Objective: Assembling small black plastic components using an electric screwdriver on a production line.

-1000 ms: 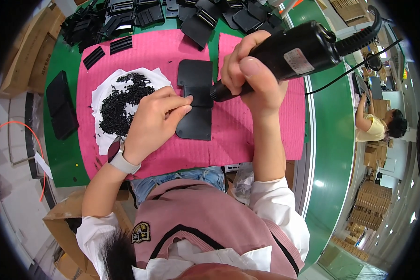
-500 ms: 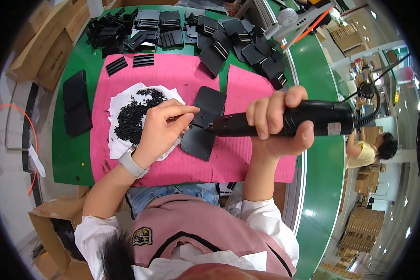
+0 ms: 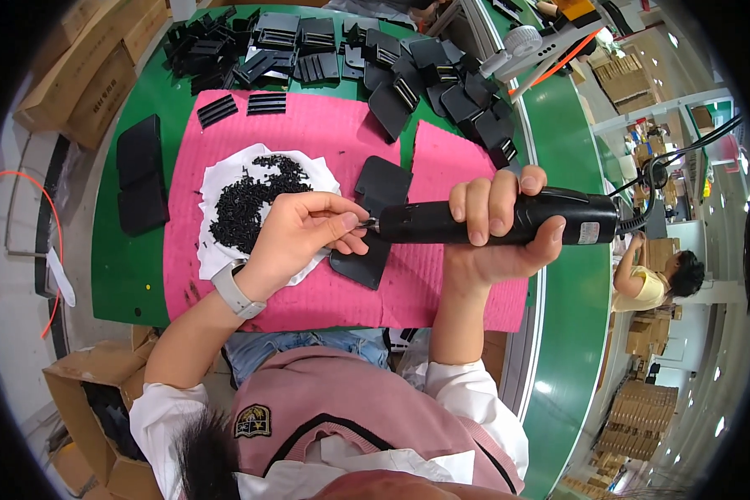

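My right hand (image 3: 508, 221) grips a black electric screwdriver (image 3: 417, 223), which lies level with its bit pointing left. At the bit, the thumb and forefinger of my left hand (image 3: 304, 229) are pinched together on what looks like a small black screw (image 3: 363, 224). Below the bit lies a black hinged-looking plate pair, its upper half (image 3: 383, 175) and lower half (image 3: 360, 265) flat on the pink mat; the middle is partly hidden by fingers and driver. Beside my left hand, a heap of small black screws (image 3: 237, 212) rests on a white cloth (image 3: 212, 177).
The pink mat (image 3: 442, 292) covers part of a green table (image 3: 133, 287). Two slotted black parts (image 3: 266, 103) lie at its far left. Black plates (image 3: 317, 68) crowd the back; another black pair (image 3: 142, 175) lies left. A cable (image 3: 642, 212) trails right. A person (image 3: 646, 283) works farther right.
My left fingertips have come down and right to meet the driver's bit. The screwdriver is lifted slightly off the plates. The whole view has shifted a little.
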`<action>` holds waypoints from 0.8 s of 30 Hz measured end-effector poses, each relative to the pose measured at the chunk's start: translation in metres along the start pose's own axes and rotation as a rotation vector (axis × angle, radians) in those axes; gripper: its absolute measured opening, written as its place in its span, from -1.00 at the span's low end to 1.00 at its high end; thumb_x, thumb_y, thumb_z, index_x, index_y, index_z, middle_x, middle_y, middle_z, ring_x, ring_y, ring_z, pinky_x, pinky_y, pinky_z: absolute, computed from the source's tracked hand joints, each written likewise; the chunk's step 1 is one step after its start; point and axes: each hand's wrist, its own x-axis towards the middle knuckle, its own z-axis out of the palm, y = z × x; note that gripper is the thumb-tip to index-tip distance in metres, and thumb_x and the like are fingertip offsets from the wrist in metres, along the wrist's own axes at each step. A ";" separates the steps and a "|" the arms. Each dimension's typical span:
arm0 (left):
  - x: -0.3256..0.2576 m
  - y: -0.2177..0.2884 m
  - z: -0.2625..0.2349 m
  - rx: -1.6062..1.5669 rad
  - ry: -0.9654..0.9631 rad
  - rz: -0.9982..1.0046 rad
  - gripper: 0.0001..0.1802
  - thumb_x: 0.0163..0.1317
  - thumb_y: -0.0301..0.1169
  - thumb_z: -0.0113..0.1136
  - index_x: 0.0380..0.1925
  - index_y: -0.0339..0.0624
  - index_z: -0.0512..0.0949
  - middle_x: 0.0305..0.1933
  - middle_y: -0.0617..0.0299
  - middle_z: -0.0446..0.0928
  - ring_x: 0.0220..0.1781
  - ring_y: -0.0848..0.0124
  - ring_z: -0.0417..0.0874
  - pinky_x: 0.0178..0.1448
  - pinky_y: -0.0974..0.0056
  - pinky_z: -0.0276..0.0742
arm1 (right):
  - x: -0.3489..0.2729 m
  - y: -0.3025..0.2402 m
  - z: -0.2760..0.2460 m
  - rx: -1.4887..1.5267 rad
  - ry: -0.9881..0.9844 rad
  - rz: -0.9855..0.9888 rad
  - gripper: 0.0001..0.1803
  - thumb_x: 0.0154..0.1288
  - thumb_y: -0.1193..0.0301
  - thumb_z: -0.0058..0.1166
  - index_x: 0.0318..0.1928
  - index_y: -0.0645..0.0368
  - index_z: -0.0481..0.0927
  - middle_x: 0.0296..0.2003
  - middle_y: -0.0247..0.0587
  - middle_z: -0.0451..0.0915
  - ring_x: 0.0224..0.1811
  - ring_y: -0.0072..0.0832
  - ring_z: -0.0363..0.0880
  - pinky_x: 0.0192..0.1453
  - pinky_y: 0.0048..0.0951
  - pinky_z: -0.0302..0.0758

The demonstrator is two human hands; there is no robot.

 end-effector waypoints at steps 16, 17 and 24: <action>-0.003 -0.005 -0.007 -0.012 -0.098 -0.026 -0.84 0.19 -0.58 0.20 -0.24 -0.44 0.57 -0.34 0.07 0.62 -0.32 0.37 0.70 -0.26 0.43 0.59 | -0.002 0.002 -0.010 0.120 -0.032 0.090 -0.55 0.29 0.01 -0.01 -0.07 0.12 0.38 -0.60 -0.41 0.33 -0.65 -0.60 0.31 -0.35 -0.42 0.30; -0.004 -0.005 -0.007 0.006 -0.090 -0.015 -0.86 0.19 -0.60 0.19 -0.25 -0.43 0.55 -0.35 0.06 0.62 -0.33 0.36 0.70 -0.27 0.42 0.60 | -0.002 0.003 -0.009 0.103 -0.044 0.114 -0.54 0.29 0.01 -0.01 -0.06 0.12 0.37 -0.60 -0.42 0.33 -0.65 -0.60 0.31 -0.35 -0.42 0.30; -0.008 0.004 -0.011 0.000 -0.063 -0.044 -0.88 0.22 -0.57 0.15 -0.27 -0.41 0.53 -0.37 0.03 0.61 -0.39 0.32 0.70 -0.34 0.40 0.61 | -0.004 0.008 -0.002 0.116 0.073 0.078 -0.54 0.29 -0.01 -0.01 -0.09 0.12 0.41 -0.59 -0.43 0.34 -0.64 -0.61 0.29 -0.36 -0.45 0.26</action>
